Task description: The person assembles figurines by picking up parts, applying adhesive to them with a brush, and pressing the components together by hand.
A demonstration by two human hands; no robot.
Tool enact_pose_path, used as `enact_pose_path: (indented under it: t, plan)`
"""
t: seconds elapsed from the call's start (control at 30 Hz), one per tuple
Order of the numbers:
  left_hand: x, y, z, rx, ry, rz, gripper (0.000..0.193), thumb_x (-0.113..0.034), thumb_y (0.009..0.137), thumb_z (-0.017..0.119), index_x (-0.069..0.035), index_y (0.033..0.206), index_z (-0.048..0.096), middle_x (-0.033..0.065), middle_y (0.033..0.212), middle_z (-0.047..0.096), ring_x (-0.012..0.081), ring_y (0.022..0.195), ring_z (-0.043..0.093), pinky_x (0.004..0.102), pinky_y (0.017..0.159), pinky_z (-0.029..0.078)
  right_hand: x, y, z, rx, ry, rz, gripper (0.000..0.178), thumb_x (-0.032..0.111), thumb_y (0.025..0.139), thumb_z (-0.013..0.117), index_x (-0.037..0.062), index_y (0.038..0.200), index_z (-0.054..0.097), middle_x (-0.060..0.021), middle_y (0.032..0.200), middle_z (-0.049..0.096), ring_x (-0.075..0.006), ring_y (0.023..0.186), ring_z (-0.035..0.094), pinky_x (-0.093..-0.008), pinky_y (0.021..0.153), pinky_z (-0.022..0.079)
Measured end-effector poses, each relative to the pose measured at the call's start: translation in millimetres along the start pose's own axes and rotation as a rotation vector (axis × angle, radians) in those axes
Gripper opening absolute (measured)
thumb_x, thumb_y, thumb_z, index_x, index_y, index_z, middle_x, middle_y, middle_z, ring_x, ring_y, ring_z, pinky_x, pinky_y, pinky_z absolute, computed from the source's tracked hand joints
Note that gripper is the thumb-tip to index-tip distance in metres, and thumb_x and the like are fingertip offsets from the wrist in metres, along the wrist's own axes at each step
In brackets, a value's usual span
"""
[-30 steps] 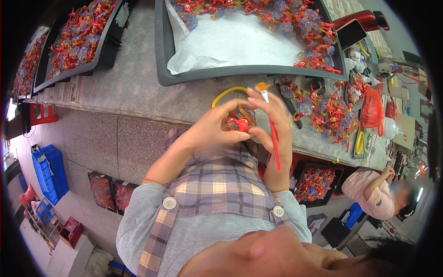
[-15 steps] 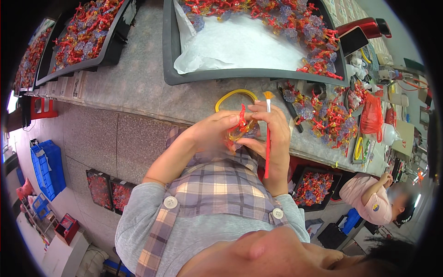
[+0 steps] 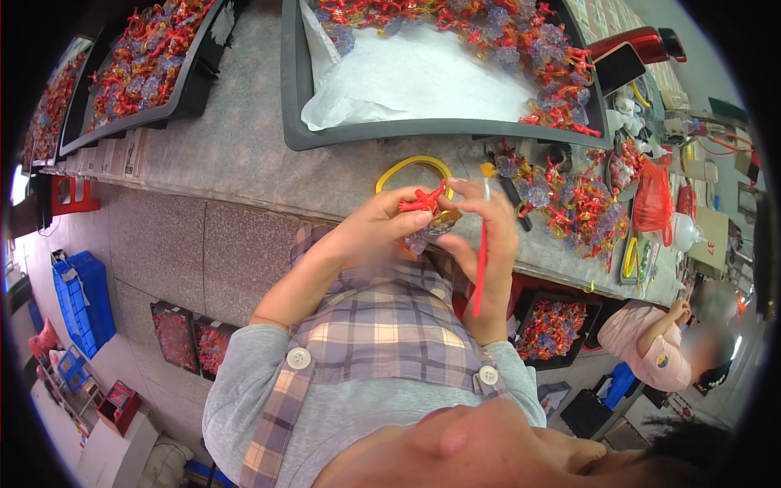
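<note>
My left hand [image 3: 370, 232] is closed around a small red figurine [image 3: 422, 201] with translucent yellow and clear purplish parts, just off the table's near edge. Between the fingers of my right hand [image 3: 498, 236] is a thin paintbrush [image 3: 480, 272] with a red handle, its tan bristles pointing up and away from me. The right fingertips are close beside the figurine; whether they touch it I cannot tell. A yellow ring [image 3: 392, 170] lies on the table just beyond my hands.
A black tray [image 3: 439, 128], lined with white sheeting and partly filled with similar figurines, stands ahead. More figurines [image 3: 582, 207] lie to the right, near a red plastic bag [image 3: 653, 199]. Another full tray [image 3: 122, 122] is at left. A co-worker [image 3: 651, 342] sits at right.
The figurine has turned in my left hand, from roughly upright to lying more sideways. My right hand and the brush have shifted slightly right, and its fingers have spread a little.
</note>
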State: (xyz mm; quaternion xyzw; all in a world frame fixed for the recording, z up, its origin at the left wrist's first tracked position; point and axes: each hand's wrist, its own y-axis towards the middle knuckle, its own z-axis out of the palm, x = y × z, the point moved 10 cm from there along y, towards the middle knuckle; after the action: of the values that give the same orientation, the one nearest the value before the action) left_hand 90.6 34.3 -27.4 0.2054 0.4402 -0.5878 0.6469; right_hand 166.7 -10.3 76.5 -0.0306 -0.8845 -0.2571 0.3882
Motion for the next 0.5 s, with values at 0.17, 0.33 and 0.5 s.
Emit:
enact_pose_path:
  t: [0.17, 0.33, 0.5]
  plan:
    - [4.4, 1.2, 4.3, 0.066, -0.067, -0.056, 0.031, -0.021, 0.091, 0.049, -0.006, 0.118, 0.049, 0.002, 0.104, 0.055, 0.0095, 0.089, 0.053, 0.0249, 0.071, 0.046, -44.4, -16.6, -51.0, -0.3, 0.05, 0.2, 0.017, 0.006, 0.08, 0.061, 0.0033, 0.095, 0.056, -0.0137, 0.1, 0.064, -0.0279, 0.094, 0.06, -0.037, 0.084, 0.046]
    - [-6.6, 0.8, -9.9, 0.008, -0.107, 0.105, 0.022, -0.018, 0.091, 0.048, -0.001, 0.104, 0.05, 0.0027, 0.094, 0.053, 0.0109, 0.092, 0.052, 0.0242, 0.083, 0.037, -72.4, -27.0, -79.4, -0.3, -0.426, 0.364, 0.011, 0.006, 0.078, 0.062, 0.0053, 0.089, 0.058, -0.0099, 0.086, 0.064, -0.0238, 0.085, 0.06, -0.0361, 0.075, 0.045]
    - [-3.9, 5.3, -17.2, -0.076, -0.066, 0.136, 0.021, -0.022, 0.092, 0.05, -0.002, 0.099, 0.052, 0.0008, 0.091, 0.053, 0.0087, 0.091, 0.051, 0.0238, 0.08, 0.037, -73.1, -19.2, -44.1, 0.001, -0.843, 0.181, 0.023, 0.013, 0.071, 0.069, 0.0099, 0.091, 0.059, -0.0066, 0.078, 0.059, -0.0229, 0.079, 0.054, -0.0353, 0.074, 0.038]
